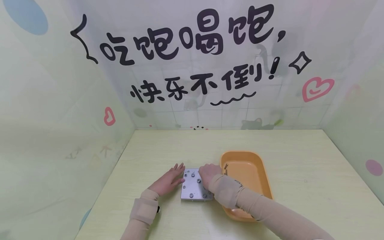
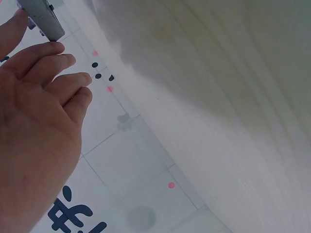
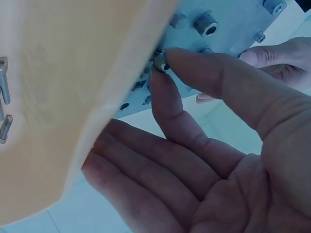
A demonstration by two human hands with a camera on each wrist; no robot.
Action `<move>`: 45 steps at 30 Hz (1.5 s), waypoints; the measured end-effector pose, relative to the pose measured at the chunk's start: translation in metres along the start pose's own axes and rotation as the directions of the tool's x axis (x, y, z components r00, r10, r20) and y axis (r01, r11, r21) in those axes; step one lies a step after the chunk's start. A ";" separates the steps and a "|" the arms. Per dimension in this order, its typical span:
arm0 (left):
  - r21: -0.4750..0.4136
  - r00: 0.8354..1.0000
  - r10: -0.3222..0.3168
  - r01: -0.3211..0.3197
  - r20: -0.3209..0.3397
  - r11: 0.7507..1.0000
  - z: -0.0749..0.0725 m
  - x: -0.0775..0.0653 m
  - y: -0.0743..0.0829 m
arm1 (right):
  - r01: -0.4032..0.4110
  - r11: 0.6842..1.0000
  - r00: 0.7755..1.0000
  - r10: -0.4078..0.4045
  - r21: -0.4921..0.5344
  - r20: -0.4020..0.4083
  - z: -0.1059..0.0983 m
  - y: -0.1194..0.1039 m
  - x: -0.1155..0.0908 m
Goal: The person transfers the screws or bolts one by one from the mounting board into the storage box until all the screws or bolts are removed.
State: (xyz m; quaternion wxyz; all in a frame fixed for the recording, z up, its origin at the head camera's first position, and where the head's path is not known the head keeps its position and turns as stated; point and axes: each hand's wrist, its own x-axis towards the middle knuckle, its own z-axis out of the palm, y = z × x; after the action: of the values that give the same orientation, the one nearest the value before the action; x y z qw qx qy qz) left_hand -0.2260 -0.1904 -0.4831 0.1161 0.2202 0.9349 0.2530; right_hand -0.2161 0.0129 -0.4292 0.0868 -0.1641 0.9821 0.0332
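A silver metal plate (image 1: pixel 189 189) lies on the table, with several socket head screws standing in it. My right hand (image 1: pixel 209 175) is over the plate's right side. In the right wrist view its thumb and index finger pinch the head of a socket head screw (image 3: pixel 161 62) at the plate, while the other fingers curve loosely beside the tray. The screw's shank is hidden. At the plate's left edge is my left hand (image 1: pixel 168 181), fingers extended and thumb against the edge. The left wrist view shows the plate's corner (image 2: pixel 46 22) between its thumb and index fingertip.
An orange tray (image 1: pixel 252 173) stands just right of the plate, under my right forearm. Several loose screws (image 3: pixel 5 85) lie in it, by its left side. Printed wall panels (image 1: pixel 180 116) border the pale table (image 1: pixel 312 180) at the back and sides.
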 end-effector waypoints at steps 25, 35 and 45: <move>0.015 1.000 -0.007 0.006 0.012 1.000 -0.003 0.001 -0.001 | -0.016 0.978 0.999 0.026 0.206 -0.045 -0.043 0.051 0.001; 0.028 1.000 -0.011 0.011 0.017 1.000 -0.002 0.000 -0.002 | -0.080 0.972 0.997 0.080 0.223 0.009 -0.047 0.087 -0.005; 0.029 1.000 -0.010 0.009 0.010 1.000 -0.001 0.001 -0.001 | -0.102 0.959 0.994 0.087 0.266 0.069 -0.041 0.107 -0.011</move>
State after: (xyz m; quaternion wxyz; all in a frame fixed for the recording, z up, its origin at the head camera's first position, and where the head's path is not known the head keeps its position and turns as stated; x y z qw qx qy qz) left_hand -0.2274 -0.1916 -0.4827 0.1189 0.2186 0.9389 0.2379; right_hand -0.2474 0.1136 -0.3827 0.1341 -0.1028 0.9813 -0.0918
